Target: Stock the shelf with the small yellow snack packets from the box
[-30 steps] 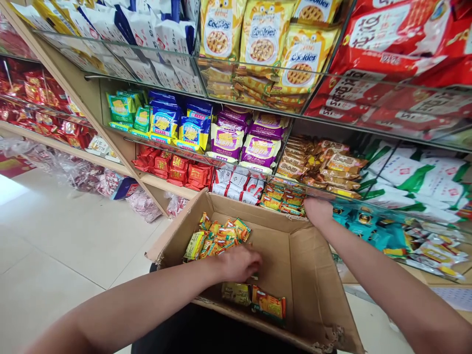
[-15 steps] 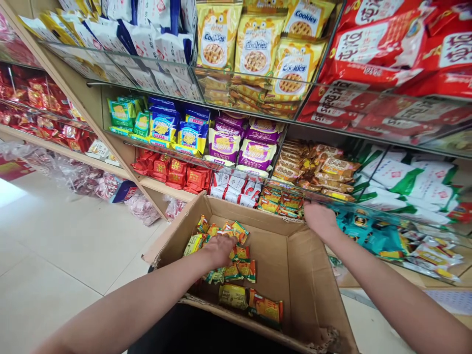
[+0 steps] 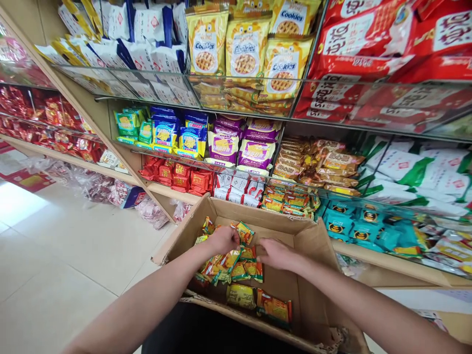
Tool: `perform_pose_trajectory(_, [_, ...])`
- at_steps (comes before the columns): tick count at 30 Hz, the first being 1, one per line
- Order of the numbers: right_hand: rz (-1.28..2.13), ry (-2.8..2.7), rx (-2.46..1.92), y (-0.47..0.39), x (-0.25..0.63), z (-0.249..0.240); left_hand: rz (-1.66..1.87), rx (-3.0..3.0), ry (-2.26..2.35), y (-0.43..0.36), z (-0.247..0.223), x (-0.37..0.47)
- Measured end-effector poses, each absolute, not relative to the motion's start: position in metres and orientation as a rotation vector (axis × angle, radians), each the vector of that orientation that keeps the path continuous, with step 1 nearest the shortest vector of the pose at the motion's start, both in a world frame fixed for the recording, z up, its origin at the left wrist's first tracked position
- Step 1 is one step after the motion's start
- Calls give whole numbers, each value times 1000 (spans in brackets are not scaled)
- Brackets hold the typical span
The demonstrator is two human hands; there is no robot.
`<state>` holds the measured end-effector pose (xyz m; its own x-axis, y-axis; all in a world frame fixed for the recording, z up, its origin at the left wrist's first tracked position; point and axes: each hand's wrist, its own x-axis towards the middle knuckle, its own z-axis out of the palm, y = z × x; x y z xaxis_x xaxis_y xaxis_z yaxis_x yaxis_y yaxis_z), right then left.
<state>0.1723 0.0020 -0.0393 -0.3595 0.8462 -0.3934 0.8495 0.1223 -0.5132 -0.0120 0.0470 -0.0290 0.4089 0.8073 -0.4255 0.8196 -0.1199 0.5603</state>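
Well to the left of the fingers of the left hand (image 3: 221, 241) are rows of red-wrapped packets (image 3: 59, 113), and nearer, on pale floor tiles (image 3: 88, 275), lies a clear plastic bag (image 3: 152, 212) of pinkish goods. Beyond those fingers and somewhat to their left, small red packets (image 3: 180, 178) sit on a wooden shelf (image 3: 173, 193). An open cardboard box (image 3: 273, 223) surrounds the fingers of both hands. The left hand reaches over a heap of small yellow and orange packets (image 3: 230, 263) in the box's left part; its fingers are curled downward onto the heap, and it cannot be told whether they grip a packet. Some of the heap lies under these fingers, some on their near side. Nearer still, and slightly right of the left fingers, are a larger yellow packet (image 3: 241, 296) and, just beside it, an orange packet (image 3: 275, 307). The right hand (image 3: 278, 254) comes next, its fingers pointing left at the heap's right edge, loosely parted and slightly bent; whether they touch a packet is unclear. Beyond them, past the box's far wall, more orange packets (image 3: 289, 202) are stacked. Farther off to the right of the right fingers are teal packets (image 3: 354, 223), with white-and-green bags (image 3: 416, 167) higher up.
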Motion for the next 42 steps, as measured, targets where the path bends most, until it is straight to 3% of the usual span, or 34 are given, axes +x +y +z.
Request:
perform_pose_trajectory(3, [-1532, 2252, 1801, 7, 167, -41, 144, 1839, 1388, 52, -29, -14])
perform_pose_trajectory(7, [-2349, 1937, 1743, 7, 161, -39, 578, 1311, 1249, 52, -32, -13])
perform_pose_trajectory(12, [-2590, 1833, 1809, 4, 163, -33, 754, 902, 1048, 47, -30, -7])
perform_pose_trajectory(15, [-2623, 1817, 1862, 3, 168, -30, 689, 875, 992, 42, -26, -2])
perform_pose_trajectory(23, [-2350, 2249, 2023, 6, 179, -42, 519, 1360, 970, 31, -33, 5])
perform_pose_trajectory(31, [-2015, 2258, 1766, 5, 195, -19, 503, 1425, 854, 20, -42, 10])
perform_pose_trajectory(34, [-1893, 2312, 2130, 3, 226, -8, 458, 1536, 920, 14, -47, 9])
perform_pose_trajectory(38, [-1632, 2231, 2924, -2, 283, -13, 269, 1739, 941, 5, -61, 7])
perform_pose_trajectory(40, [-1297, 2260, 3108, -5, 304, -19, 206, 1805, 925, 2, -65, 8])
perform_pose_trajectory(42, [-812, 2452, 2997, -5, 316, -22, 155, 1839, 917, 1, -66, 10])
